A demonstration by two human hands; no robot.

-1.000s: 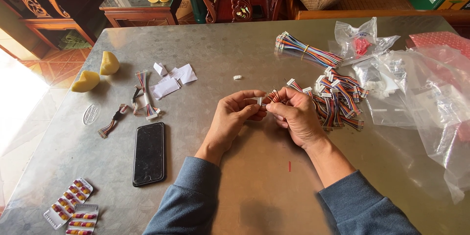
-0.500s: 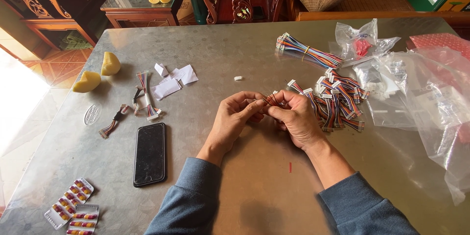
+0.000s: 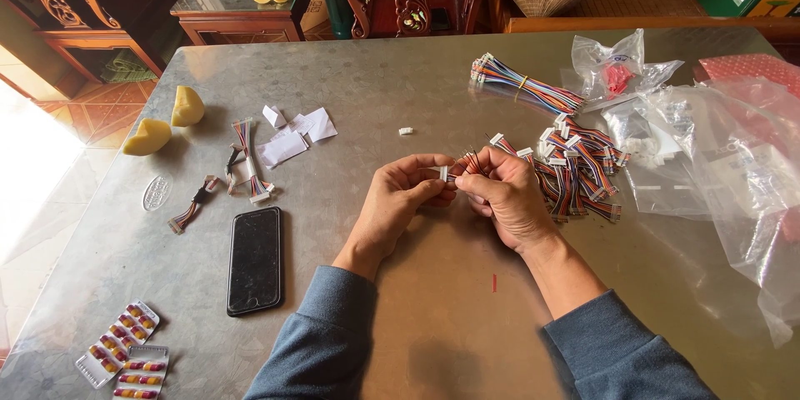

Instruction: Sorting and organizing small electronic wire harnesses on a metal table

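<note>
- Head view, centre of frame: left hand (image 3: 398,200) pinches a small white connector (image 3: 444,172) between closed fingertips; right hand (image 3: 500,192) is curled shut on its coloured wires (image 3: 472,162). A pull at an angle could, I judge, tear the wires out.
- Right of centre: the wire pile (image 3: 579,171) lies just beside the right hand, so a loose lead might snag.

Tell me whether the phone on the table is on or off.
Cannot tell for sure: the phone lies flat, face up; its screen is dark, showing nothing.
</note>
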